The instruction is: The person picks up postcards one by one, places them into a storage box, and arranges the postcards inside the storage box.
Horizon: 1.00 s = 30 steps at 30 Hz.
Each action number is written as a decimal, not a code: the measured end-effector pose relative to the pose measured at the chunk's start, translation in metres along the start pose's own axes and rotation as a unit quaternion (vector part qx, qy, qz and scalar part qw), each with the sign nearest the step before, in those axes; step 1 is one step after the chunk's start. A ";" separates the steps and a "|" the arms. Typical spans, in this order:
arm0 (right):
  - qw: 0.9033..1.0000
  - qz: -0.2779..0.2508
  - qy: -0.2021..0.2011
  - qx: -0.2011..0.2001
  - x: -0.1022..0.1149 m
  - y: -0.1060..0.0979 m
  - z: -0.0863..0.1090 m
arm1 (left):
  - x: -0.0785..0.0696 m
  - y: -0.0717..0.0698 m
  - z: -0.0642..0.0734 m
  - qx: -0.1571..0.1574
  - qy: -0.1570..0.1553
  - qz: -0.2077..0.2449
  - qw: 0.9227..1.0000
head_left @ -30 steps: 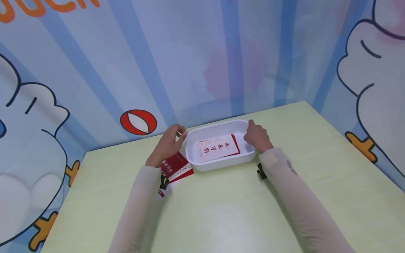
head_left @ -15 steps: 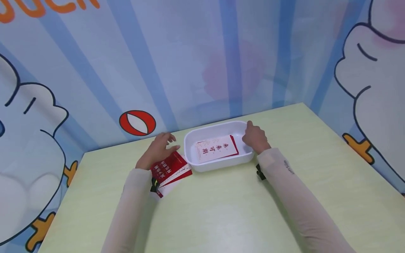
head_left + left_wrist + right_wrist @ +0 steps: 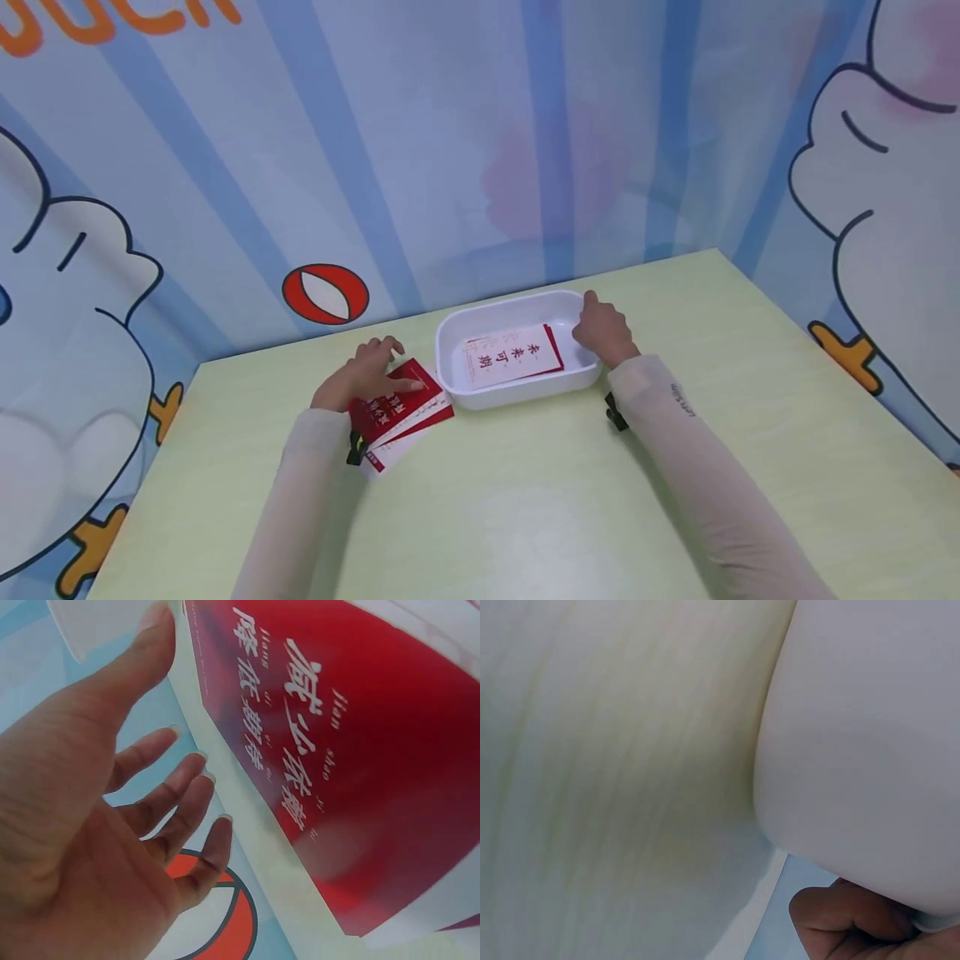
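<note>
Cards (image 3: pixel 405 412) lie fanned on the pale bench (image 3: pixel 487 500), just off the left end of the white tray (image 3: pixel 525 391), and from my remote seat I read the two bare hands as having divided the work. The right hand (image 3: pixel 604 329) grips the tray's far end by the rim, fingers curled over the wall; I take that as steadying, since a light tray like this would probably slide if nudged from the other side. Inside it a small stack (image 3: pixel 512 355) lies flat, a white sheet with red characters uppermost and a red edge peeking out beneath, kept together, I suppose, by the surrounding walls. The left hand (image 3: pixel 367 372) is loose and grasps nothing: in its wrist view the fingers are spread and softly bent, with the palm turned toward the red top card (image 3: pixel 375 772). Seen from the head, that card lies under the thumb and on the near side of the fingers, which reach past its far-left edge. I cannot tell whether the thumb touches it. The fan leaves several edges exposed, which I judge makes single sheets easier to pick out, and its place between the left hand and the tray keeps any reach short.
</note>
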State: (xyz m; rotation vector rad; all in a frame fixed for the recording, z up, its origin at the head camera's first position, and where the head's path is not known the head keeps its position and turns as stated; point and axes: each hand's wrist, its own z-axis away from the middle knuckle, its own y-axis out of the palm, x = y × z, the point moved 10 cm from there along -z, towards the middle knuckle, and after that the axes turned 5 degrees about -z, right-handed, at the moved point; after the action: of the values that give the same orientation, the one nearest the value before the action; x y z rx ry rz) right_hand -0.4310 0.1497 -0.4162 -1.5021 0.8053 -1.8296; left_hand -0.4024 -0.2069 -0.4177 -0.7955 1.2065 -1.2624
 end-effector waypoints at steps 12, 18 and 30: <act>1.000 -0.001 0.004 -0.011 -0.002 0.002 -0.003 | 0.001 0.007 0.005 0.027 -0.008 -0.042 0.999; 1.000 0.001 0.004 -0.008 -0.002 0.003 -0.001 | -0.001 0.017 0.006 0.035 -0.012 -0.056 0.998; 1.000 0.003 -0.001 -0.002 -0.001 0.001 -0.001 | -0.001 0.019 0.002 0.049 -0.026 -0.052 0.997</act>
State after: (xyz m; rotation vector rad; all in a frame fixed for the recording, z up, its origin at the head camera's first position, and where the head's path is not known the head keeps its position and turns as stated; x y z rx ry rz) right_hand -0.4314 0.1499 -0.4174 -1.5028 0.8126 -1.8229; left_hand -0.3952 -0.2023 -0.4343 -0.8227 1.0632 -1.3670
